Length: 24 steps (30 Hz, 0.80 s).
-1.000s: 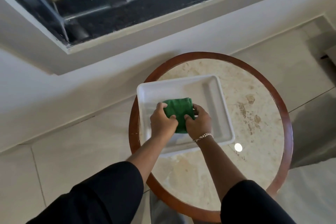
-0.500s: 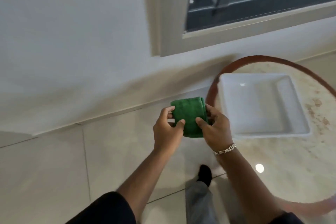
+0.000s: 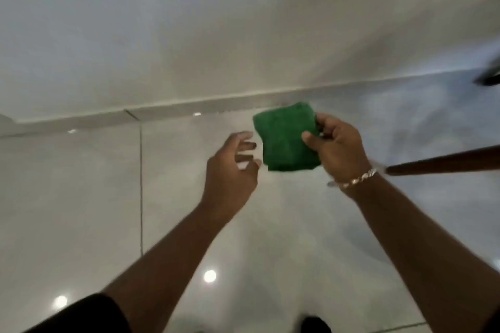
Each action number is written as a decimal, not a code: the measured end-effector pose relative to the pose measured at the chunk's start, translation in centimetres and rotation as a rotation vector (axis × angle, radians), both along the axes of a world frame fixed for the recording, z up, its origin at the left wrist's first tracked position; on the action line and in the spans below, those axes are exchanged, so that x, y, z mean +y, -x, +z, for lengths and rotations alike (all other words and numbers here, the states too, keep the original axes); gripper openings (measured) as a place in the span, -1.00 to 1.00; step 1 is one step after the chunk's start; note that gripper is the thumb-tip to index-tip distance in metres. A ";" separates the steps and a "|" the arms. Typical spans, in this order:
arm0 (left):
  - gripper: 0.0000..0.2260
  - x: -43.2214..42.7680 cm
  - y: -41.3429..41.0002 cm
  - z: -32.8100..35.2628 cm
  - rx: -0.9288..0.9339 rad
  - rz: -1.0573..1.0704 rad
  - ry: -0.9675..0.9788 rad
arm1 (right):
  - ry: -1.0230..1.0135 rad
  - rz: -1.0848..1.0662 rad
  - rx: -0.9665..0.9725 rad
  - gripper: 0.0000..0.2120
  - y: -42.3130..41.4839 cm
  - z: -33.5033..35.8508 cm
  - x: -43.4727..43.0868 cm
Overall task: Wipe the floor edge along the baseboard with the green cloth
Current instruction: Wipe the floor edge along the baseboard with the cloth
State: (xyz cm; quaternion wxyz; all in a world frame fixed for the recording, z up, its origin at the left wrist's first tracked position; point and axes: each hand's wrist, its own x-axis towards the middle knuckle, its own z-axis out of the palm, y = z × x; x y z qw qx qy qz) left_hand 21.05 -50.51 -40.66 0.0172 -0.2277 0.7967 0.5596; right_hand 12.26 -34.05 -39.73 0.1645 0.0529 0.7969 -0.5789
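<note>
A folded green cloth (image 3: 285,136) hangs in the air above the floor, pinched at its right edge by my right hand (image 3: 336,144), which wears a bracelet. My left hand (image 3: 231,170) hovers just left of the cloth with fingers spread, not touching it. Behind the cloth, a pale baseboard (image 3: 173,108) runs across the view where the white wall meets the glossy tiled floor (image 3: 81,197). The picture is blurred by motion.
A dark wooden table edge (image 3: 443,162) pokes in from the right, behind my right wrist. A dark object (image 3: 489,76) sits at the far right by the wall. My dark shoe (image 3: 315,324) shows at the bottom.
The view has swung left, away from the round table and white tray. My left hand has let go of the cloth and opened; only my right hand holds it.
</note>
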 end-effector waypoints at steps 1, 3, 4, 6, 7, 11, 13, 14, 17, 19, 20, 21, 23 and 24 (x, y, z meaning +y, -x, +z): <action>-0.63 -1.2 -0.3 -3.3 -0.018 -0.029 0.046 | 0.013 -0.018 -0.010 -0.66 0.7 -3.1 -0.3; -0.66 -3.7 -0.7 -9.2 -0.041 -0.109 0.202 | 0.035 -0.049 -0.044 -0.67 2.5 -8.5 -0.4; -0.66 -5.0 -0.7 -11.9 -0.043 -0.139 0.296 | 0.040 -0.058 -0.062 -0.67 3.3 -10.9 -0.3; -0.64 -7.3 -0.3 -16.3 -0.061 -0.202 0.473 | 0.048 -0.083 -0.098 -0.66 4.5 -14.5 0.0; -0.60 -8.4 -0.1 -18.2 -0.090 -0.243 0.564 | 0.059 -0.103 -0.113 -0.66 5.1 -16.2 0.0; -0.40 -10.7 0.0 -23.8 -0.202 -0.396 0.838 | 0.052 -0.166 -0.125 -0.67 6.2 -20.4 -0.3; -0.36 -10.9 0.0 -25.1 -0.149 -0.380 0.929 | -0.019 -0.211 -0.063 -0.64 6.3 -21.5 -0.9; -0.35 -11.0 0.3 -25.5 -0.139 -0.365 0.959 | -0.086 -0.236 -0.001 -0.63 6.3 -22.0 -1.3; -0.31 -11.3 1.5 -25.7 -0.173 -0.321 0.990 | -0.481 -0.188 0.407 -0.64 6.1 -23.1 -1.7; -0.28 -11.6 2.4 -25.6 -0.195 -0.309 0.994 | -0.591 -0.041 0.645 -0.68 6.0 -23.5 -2.9; -0.28 -11.9 2.8 -25.5 -0.204 -0.309 0.994 | -0.623 0.067 0.691 -0.66 5.9 -23.7 -3.8; -0.27 -12.1 3.2 -25.4 -0.209 -0.304 0.994 | -0.675 0.178 0.706 -0.63 5.8 -24.2 -4.7; -0.27 -12.3 3.5 -25.3 -0.213 -0.296 0.987 | -0.802 0.304 0.726 -0.62 5.3 -25.2 -5.7; -0.27 -12.3 3.7 -25.3 -0.210 -0.296 0.982 | -0.829 0.314 0.748 -0.65 5.6 -25.6 -5.6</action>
